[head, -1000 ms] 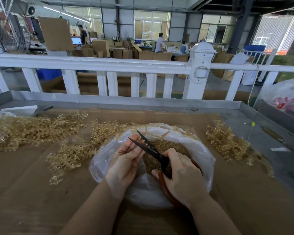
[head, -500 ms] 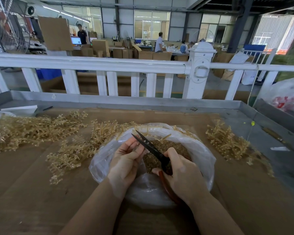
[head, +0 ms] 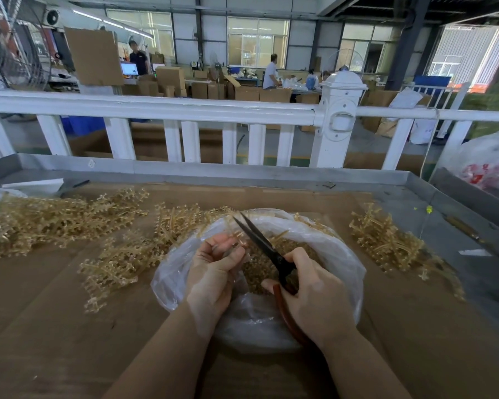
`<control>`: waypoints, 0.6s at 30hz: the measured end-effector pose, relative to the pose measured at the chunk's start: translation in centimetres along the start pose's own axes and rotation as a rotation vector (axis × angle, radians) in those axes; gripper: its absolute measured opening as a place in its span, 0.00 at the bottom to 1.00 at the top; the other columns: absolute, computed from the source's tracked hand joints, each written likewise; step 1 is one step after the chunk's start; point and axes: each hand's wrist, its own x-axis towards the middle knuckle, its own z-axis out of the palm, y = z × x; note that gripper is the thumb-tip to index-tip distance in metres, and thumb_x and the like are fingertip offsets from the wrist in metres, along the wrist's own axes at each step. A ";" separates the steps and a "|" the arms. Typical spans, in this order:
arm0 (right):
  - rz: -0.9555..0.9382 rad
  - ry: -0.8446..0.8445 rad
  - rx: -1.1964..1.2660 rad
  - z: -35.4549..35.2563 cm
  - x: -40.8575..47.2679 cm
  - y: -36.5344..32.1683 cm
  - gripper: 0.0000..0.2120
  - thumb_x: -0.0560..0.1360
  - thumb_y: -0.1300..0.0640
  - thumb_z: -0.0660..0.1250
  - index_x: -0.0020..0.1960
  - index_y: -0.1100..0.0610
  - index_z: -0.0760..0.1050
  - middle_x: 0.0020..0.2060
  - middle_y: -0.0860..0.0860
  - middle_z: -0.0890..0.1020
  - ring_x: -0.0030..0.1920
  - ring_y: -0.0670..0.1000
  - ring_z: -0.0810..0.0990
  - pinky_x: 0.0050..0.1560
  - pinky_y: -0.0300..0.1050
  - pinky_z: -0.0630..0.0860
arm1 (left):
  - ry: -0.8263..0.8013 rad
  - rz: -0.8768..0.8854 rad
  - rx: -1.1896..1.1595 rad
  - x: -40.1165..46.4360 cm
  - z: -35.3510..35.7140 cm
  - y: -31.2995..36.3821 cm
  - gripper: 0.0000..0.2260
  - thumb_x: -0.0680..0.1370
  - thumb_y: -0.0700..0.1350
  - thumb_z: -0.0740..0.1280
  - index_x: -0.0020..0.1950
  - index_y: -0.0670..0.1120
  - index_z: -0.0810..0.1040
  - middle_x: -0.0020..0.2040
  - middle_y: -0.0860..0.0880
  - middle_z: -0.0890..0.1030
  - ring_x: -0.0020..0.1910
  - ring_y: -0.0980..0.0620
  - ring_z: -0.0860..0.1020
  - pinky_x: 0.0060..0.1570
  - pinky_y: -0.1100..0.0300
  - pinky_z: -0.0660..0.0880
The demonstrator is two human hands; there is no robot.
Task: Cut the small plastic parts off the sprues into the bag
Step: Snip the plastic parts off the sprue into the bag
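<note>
Sprue [head: 233, 237] in hand: a pale amber branched piece, pinched between thumb and curled fingers of the left hand [head: 213, 266], held over the open mouth of the bag [head: 340, 254]. Most of it is hidden by the fingers; only a short stub with a few nubs shows above them, pointing up and away from the person.

Scissors [head: 261, 244] gripped in the right hand [head: 314, 295], fingers curled round the dark reddish handles. Blades look nearly together; cannot tell whether a part sits between them. Blade axis runs from the right hand up and to the left, tip just past the sprue stub, so the blades cross the stub at an angle directly above the bag.

Key relation: sprue lies left of and just beyond the scissors' pivot, touching or nearly touching the blade edge. Left hand is the nearer one to the sprue and sets its angle; right hand only closes the cut. Judgement: the next snip depends on the left hand feeding the next nub into the blades while staying over the bag.

Cut parts [head: 260, 269] fill the bag bottom as a brownish heap. Uncut sprue piles [head: 55, 220] lie left on the cardboard-covered table [head: 41, 326]; a smaller pile [head: 386, 240] lies right of the bag.
</note>
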 end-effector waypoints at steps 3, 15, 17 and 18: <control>-0.003 -0.007 0.019 0.1 -0.1 0.1 0.20 0.69 0.39 0.70 0.50 0.53 0.73 0.39 0.46 0.80 0.38 0.46 0.79 0.36 0.37 0.75 | -0.007 0.005 -0.017 0.2 -0.3 -0.1 0.15 0.73 0.23 0.60 0.45 0.43 0.73 0.31 0.50 0.81 0.33 0.55 0.82 0.34 0.63 0.80; -0.039 -0.066 0.022 0.3 -0.1 0.3 0.18 0.70 0.39 0.68 0.50 0.51 0.72 0.40 0.45 0.79 0.41 0.46 0.78 0.39 0.39 0.76 | -0.111 0.011 0.043 0.3 -0.2 -0.2 0.17 0.75 0.23 0.56 0.42 0.46 0.68 0.25 0.55 0.71 0.27 0.59 0.77 0.34 0.65 0.78; -0.041 -0.068 0.031 0.3 -0.1 0.4 0.18 0.71 0.38 0.66 0.50 0.51 0.71 0.40 0.44 0.79 0.41 0.45 0.78 0.39 0.40 0.77 | -0.123 0.008 0.053 0.2 -0.2 -0.2 0.15 0.75 0.23 0.57 0.44 0.44 0.69 0.26 0.54 0.71 0.28 0.58 0.76 0.34 0.65 0.78; -0.042 -0.068 0.034 0.3 0.0 0.4 0.18 0.71 0.38 0.66 0.50 0.51 0.71 0.40 0.44 0.79 0.41 0.45 0.78 0.39 0.40 0.77 | -0.127 0.006 0.061 0.2 -0.2 -0.2 0.15 0.75 0.23 0.57 0.45 0.43 0.70 0.26 0.54 0.71 0.28 0.58 0.76 0.34 0.65 0.78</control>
